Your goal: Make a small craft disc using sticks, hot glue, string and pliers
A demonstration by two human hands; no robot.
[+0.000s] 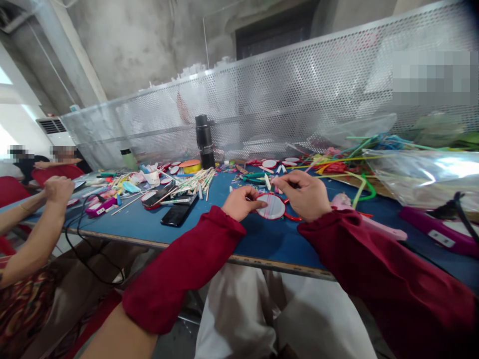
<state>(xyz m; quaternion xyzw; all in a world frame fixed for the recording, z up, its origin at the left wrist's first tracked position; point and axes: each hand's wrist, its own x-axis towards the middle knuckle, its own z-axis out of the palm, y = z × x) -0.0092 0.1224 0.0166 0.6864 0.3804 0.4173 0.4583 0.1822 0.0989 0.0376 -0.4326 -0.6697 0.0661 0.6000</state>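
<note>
A small round disc with a red rim point(272, 206) lies on the blue table point(262, 239) between my hands. My left hand point(242, 202) is curled, its fingertips pressing the disc's left edge. My right hand point(305, 194) is closed in a pinch above the disc's right side, holding something thin that I cannot make out. A red loop point(292, 217) sticks out from under the disc near my right wrist. Both arms wear dark red sleeves.
A black flask point(204, 141) stands at the back before a perforated metal screen point(299, 94). Sticks point(190, 182), phones point(178, 213), round discs point(269, 163) and coloured straws point(348, 164) litter the table. Plastic bags point(426, 174) lie right. Another person's arms point(41, 219) work at left.
</note>
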